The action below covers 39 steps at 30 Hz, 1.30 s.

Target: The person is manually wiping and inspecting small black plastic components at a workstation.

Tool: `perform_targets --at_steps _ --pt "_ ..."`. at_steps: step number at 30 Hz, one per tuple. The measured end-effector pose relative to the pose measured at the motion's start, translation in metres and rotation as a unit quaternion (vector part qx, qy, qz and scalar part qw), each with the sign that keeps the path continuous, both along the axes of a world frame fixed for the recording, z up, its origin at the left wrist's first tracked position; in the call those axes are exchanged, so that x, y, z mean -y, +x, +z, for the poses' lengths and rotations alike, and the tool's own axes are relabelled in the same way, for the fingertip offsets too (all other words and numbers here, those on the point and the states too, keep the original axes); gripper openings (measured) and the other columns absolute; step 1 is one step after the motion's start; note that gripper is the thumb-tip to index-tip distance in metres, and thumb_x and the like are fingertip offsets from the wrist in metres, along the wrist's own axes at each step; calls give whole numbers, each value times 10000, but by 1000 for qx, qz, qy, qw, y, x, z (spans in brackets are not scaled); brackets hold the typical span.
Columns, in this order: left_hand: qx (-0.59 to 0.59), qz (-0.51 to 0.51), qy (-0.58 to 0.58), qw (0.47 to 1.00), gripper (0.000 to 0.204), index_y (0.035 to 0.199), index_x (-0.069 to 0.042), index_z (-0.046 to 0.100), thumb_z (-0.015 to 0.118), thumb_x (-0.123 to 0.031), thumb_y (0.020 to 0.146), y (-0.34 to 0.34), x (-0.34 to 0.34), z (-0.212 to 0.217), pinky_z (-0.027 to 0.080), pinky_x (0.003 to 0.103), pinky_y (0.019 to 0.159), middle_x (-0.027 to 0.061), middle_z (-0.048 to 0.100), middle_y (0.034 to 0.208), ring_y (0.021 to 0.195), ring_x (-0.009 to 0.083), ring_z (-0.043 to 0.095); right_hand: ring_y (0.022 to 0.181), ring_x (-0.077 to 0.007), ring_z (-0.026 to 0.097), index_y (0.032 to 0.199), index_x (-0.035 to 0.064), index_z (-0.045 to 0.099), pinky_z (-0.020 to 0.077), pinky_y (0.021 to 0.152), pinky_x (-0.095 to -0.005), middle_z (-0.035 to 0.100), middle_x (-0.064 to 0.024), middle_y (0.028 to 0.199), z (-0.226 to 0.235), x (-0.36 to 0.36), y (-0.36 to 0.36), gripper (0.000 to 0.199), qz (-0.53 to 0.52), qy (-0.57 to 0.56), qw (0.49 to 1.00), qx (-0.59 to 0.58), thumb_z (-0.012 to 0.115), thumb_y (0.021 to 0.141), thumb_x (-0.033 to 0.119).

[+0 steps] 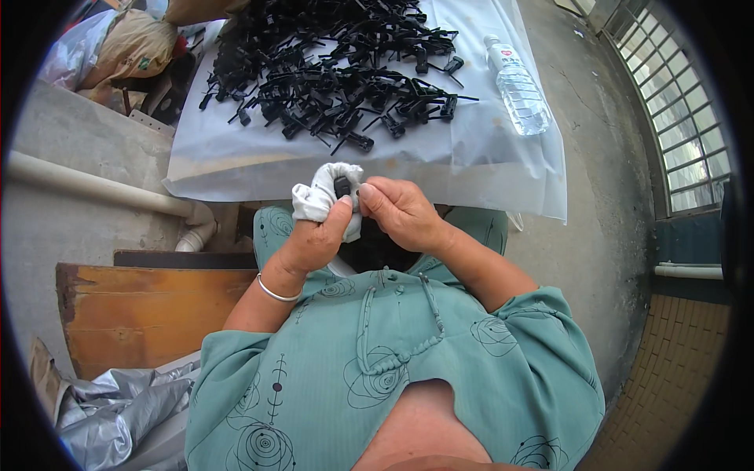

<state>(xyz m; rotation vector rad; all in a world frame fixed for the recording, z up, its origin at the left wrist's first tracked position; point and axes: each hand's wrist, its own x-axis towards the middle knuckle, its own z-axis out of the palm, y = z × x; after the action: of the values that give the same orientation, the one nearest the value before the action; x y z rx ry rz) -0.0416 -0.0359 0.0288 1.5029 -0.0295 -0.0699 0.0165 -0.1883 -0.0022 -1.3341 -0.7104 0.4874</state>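
My left hand is closed around a bunched white cloth and a small black plastic part, its thumb pressed against the part. Close beside it, my right hand is pinched, thumb to forefinger, at the right edge of the cloth and part. Whatever those right fingertips hold is too small to make out. Beneath both hands, between my knees, a dark-looking container with a pale rim is partly hidden. Ahead, a large heap of similar black plastic parts with thin stems covers much of the table.
Translucent plastic sheeting drapes over the table's front edge. A clear water bottle lies on its right side. At left are a white pipe, a worn wooden board, silver sheeting and stuffed bags. A barred window stands at right.
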Motion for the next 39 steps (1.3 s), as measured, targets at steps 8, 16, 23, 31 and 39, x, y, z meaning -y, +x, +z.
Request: perform_targets --at_steps 8,16,23,31,39 --pt "173 46 265 947 261 1067 28 441 436 -34 814 6 3 -5 433 290 690 111 523 875 761 203 514 541 -200 423 731 -8 500 396 536 -309 493 -132 624 9 -14 4 240 -87 -57 985 141 476 907 153" --pt "94 27 334 937 254 1024 34 478 481 -67 791 -1 -2 -26 441 382 742 201 539 904 845 351 541 627 -374 526 738 1 486 416 560 -401 525 -197 673 -30 -15 4 225 -97 -90 969 210 485 886 170" --pt "153 -71 517 839 482 1226 -34 476 602 -177 782 13 -26 -48 355 401 960 205 511 1181 1102 362 466 637 -311 608 838 47 508 503 542 -374 594 -121 705 -36 -22 50 288 -246 -390 778 428 591 802 320" --pt "-39 36 181 982 279 1147 -21 513 490 -132 892 22 -31 -39 477 241 563 78 601 982 704 135 612 586 -249 586 877 -15 562 466 570 -359 600 -126 686 -16 -20 84 301 -293 -152 926 182 628 771 259" --pt "89 49 106 989 223 1094 -27 529 465 -166 932 33 -30 -3 411 182 537 27 604 946 591 41 494 568 -208 508 900 -3 571 414 544 -345 542 -118 630 10 14 58 311 77 -195 951 227 589 780 283"
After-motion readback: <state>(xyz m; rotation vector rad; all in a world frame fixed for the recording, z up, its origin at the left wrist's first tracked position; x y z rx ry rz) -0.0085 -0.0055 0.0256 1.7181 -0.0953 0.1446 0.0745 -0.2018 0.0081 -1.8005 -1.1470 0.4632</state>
